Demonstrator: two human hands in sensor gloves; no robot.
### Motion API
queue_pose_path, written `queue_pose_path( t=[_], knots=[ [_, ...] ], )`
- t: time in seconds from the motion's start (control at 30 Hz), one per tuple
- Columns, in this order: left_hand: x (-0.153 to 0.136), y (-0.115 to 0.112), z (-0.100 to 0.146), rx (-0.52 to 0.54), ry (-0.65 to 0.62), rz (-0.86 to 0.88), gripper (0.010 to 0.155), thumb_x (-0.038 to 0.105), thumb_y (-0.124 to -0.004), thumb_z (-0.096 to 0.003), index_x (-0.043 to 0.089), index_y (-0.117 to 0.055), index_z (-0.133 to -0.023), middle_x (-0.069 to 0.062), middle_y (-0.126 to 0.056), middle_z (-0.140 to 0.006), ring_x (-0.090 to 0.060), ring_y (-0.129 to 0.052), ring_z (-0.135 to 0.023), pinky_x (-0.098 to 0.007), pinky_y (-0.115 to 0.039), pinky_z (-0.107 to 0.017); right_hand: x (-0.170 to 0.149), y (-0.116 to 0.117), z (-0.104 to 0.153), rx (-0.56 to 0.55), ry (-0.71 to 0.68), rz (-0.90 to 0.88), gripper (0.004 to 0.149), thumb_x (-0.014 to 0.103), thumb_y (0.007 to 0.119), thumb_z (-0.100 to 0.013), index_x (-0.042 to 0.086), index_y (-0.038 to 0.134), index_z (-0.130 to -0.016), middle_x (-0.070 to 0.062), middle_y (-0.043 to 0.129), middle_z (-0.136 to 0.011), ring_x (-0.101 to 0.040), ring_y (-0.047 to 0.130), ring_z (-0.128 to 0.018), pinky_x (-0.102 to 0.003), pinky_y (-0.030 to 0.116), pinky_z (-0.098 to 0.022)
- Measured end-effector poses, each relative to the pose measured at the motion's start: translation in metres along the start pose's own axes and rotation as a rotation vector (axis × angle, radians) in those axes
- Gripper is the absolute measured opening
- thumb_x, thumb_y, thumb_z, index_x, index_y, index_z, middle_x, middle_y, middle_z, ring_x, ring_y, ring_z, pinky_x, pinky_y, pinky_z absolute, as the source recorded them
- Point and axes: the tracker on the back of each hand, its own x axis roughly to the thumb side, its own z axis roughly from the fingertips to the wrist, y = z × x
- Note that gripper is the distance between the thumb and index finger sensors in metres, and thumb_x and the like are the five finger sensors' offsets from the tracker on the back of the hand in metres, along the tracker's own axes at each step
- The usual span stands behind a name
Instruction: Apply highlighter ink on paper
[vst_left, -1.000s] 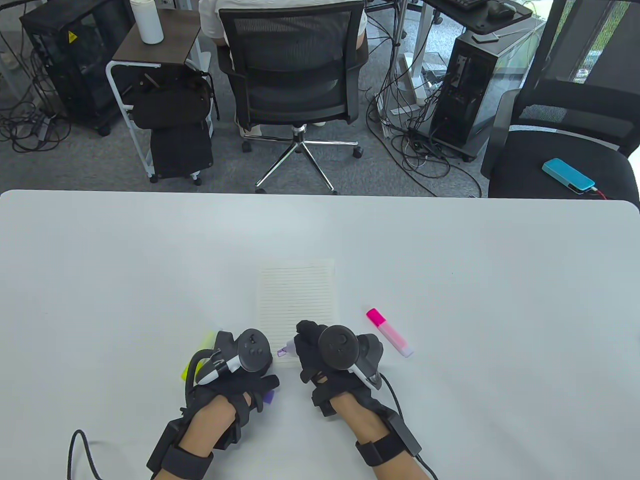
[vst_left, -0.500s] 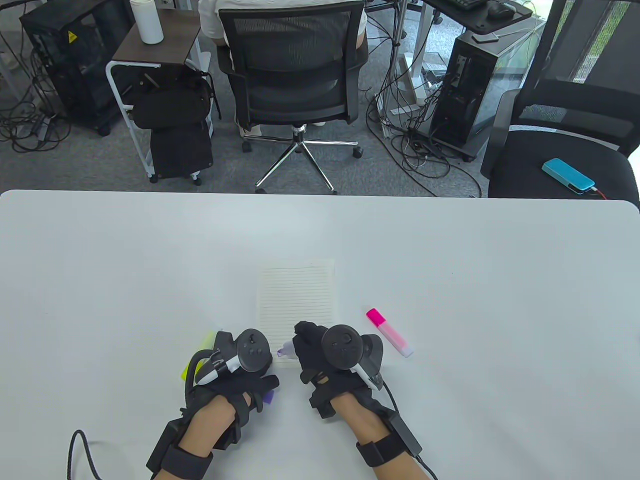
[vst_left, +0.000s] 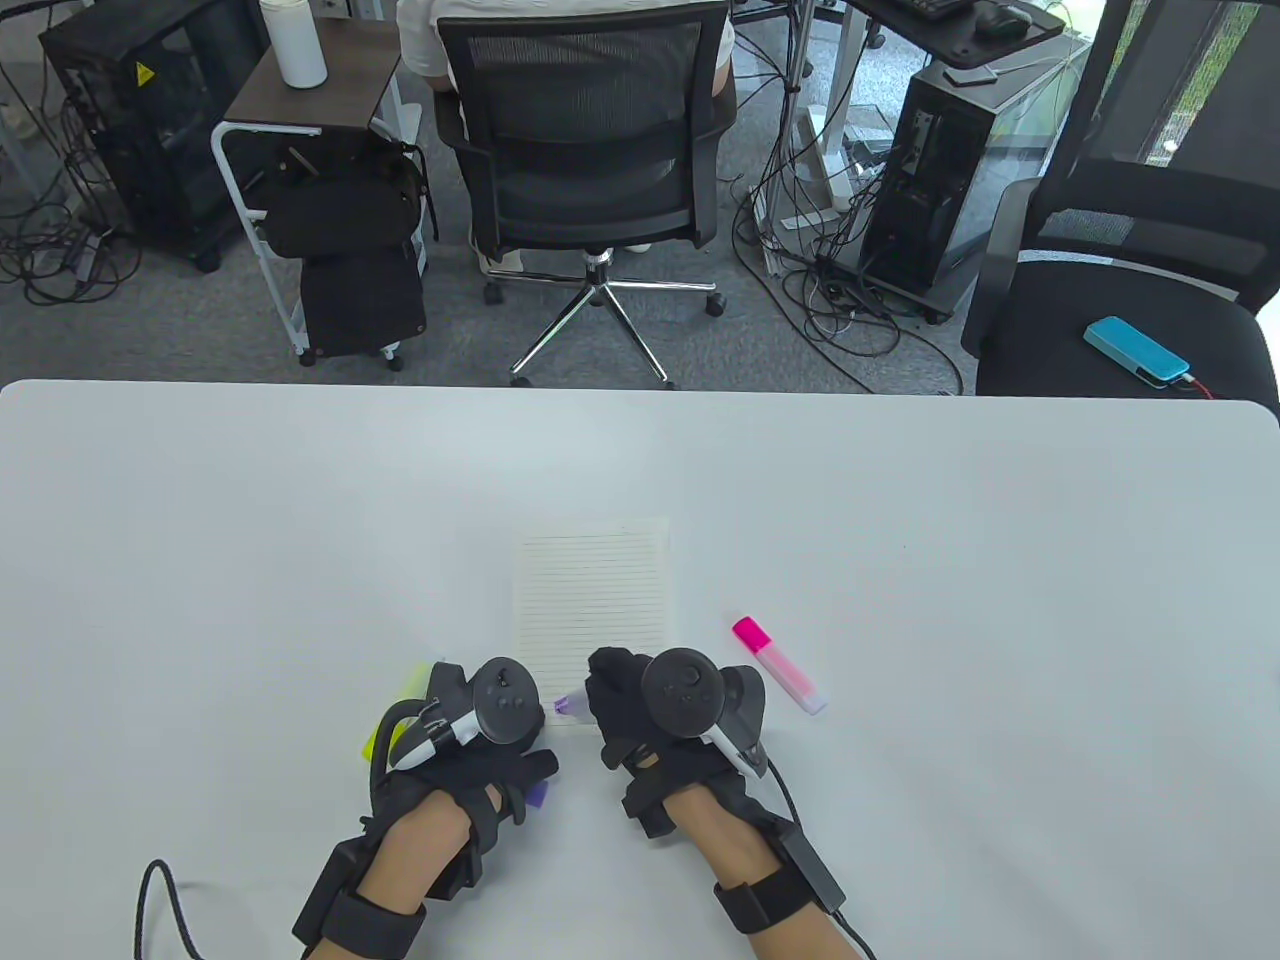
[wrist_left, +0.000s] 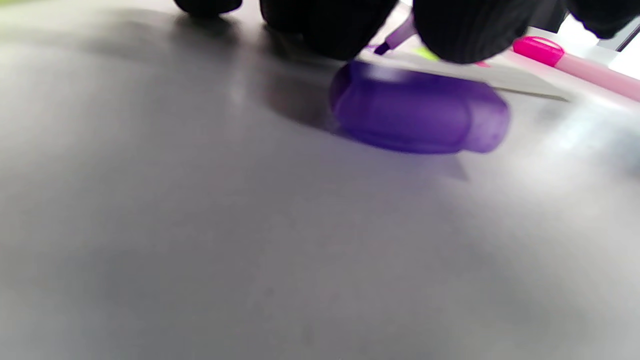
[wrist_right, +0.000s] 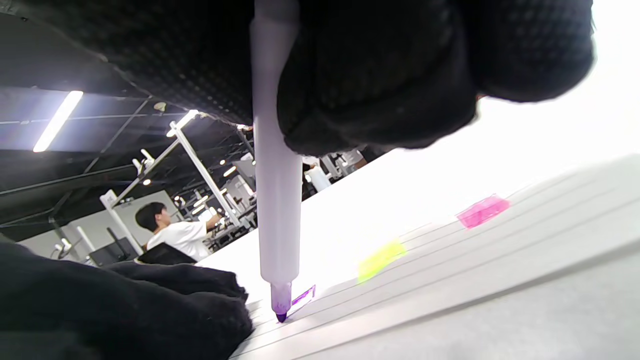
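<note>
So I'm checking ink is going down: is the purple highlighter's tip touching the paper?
Touching. In the right wrist view the purple highlighter tip meets the paper with no gap, at a short purple mark.

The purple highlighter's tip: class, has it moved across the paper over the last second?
Yes. The purple highlighter tip slid slightly left along the paper's bottom edge, toward the left hand; the pink highlighter stays put.
</note>
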Motion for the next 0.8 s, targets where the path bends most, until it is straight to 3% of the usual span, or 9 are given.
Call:
queue_pose_path(
  t=[0.8],
  knots=[
    [0.0000, 0.0000, 0.0000, 0.000, 0.000, 0.000, 0.066, 0.055, -0.071, -0.0447, 0.024, -0.064, -0.103, 0.000, -0.047, -0.115, -0.046, -0.048, -0.105, -0.066, -0.040, -0.071, -0.0009, 0.0043, -0.0002, -0.045, -0.025, 0.021, 0.034, 0.034, 0.088, -0.047, 0.019, 0.092, -0.078, -0.017, 0.100, -0.052, -0.028, 0.100, -0.030, -0.050, 0.085, -0.032]
  ],
)
